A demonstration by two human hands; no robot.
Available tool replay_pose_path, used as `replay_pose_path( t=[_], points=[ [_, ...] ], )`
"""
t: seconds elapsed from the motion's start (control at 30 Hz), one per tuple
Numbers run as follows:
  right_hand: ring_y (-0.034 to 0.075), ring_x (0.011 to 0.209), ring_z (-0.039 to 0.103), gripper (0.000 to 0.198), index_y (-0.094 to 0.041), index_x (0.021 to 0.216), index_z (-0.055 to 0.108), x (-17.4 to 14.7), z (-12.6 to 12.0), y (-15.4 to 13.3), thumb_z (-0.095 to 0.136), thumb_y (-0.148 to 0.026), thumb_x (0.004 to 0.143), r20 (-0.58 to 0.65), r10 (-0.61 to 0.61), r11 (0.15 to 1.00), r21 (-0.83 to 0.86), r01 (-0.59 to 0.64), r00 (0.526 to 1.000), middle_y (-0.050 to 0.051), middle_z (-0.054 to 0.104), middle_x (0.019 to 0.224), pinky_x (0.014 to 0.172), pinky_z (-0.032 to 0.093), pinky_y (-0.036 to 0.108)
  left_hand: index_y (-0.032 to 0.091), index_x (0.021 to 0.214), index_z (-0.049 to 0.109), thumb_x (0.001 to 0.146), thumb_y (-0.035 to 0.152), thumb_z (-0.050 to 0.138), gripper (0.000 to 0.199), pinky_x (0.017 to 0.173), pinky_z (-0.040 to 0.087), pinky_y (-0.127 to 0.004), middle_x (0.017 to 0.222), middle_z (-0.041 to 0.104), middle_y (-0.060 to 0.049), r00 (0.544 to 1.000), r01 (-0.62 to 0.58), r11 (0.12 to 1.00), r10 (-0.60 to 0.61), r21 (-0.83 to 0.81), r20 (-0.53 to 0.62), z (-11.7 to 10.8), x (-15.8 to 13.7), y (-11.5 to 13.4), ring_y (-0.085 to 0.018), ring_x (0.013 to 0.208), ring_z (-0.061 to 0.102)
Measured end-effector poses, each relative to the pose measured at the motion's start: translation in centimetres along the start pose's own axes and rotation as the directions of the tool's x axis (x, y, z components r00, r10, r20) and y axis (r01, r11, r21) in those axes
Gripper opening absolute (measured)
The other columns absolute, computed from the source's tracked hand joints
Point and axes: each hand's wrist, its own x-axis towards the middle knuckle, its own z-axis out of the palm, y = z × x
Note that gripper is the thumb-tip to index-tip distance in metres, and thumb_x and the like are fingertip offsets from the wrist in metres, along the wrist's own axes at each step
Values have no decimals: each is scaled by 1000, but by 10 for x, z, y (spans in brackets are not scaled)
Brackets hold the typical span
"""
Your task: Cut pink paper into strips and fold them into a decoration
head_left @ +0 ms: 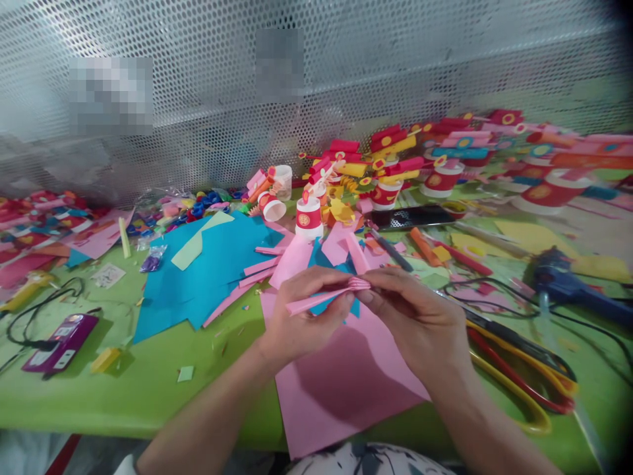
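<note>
A folded strip of pink paper (pixel 316 301) is pinched between my two hands, its pleated end bunched at my fingertips. My left hand (pixel 304 316) grips the strip along its length, thumb below and fingers above. At the pleated end, my right hand (pixel 420 316) presses the folds between thumb and fingers. Below both hands lies a large pink sheet (pixel 336 389) on the green table. Just beyond them are pink paper pieces (pixel 291 260) and a red and white paper cup (pixel 309 219), standing upside down.
Blue sheets (pixel 173 290) lie left of centre, a purple power strip (pixel 62 343) farther left. Scissors with yellow and red handles (pixel 524 376) and a blue glue gun (pixel 578 290) lie right. Decorated cups (pixel 442 178) line the back beneath a perforated metal panel (pixel 208 79).
</note>
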Motion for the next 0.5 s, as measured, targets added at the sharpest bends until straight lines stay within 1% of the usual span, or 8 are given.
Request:
replay_pose_path(
  t=[0.03,0.1,0.23,0.33,0.43,0.5],
  points=[
    [14,88,64,22,-37,103,78,0,0,0,75,-20,89,-3,4,1000,-4,-4,1000,-1,71,97,73,52,25,16,103,73,91,18,69,13,78,57,-28,94,77,-8,1000,-1,1000,1,5,10,0,1,0,-17,86,72],
    [14,88,64,19,-36,102,78,0,0,-1,75,-21,89,-8,17,1000,-11,-17,1000,-1,71,97,73,53,25,16,101,74,92,22,68,12,74,56,-27,90,76,-8,999,39,999,-39,1,12,0,1,1,-17,82,71],
    [13,84,64,18,-35,103,79,1,2,-3,76,-25,88,0,63,998,4,-63,998,-2,72,97,69,54,23,17,100,76,94,29,68,16,75,55,-27,92,77,-8,982,190,979,-191,-72,0,1,-1,1,-17,84,70],
    [13,76,64,24,-34,107,79,3,4,-4,80,-29,84,4,146,989,21,-146,989,-1,73,95,62,54,23,18,102,77,94,33,68,19,74,55,-26,97,77,-7,951,302,928,-309,-220,2,5,-3,-1,-17,87,70],
    [12,69,63,23,-32,103,81,5,4,-3,83,-35,80,5,232,971,53,-232,973,-1,74,90,60,54,23,19,100,78,91,35,71,20,67,54,-25,88,76,-5,921,364,848,-389,-386,16,8,-4,-4,-15,77,68],
    [13,70,62,19,-31,98,81,5,3,-1,83,-38,81,13,264,961,82,-264,964,0,74,88,61,54,24,20,98,79,90,35,73,19,66,53,-25,83,74,-3,913,376,815,-407,-440,26,10,-3,-4,-14,74,67]
  ],
)
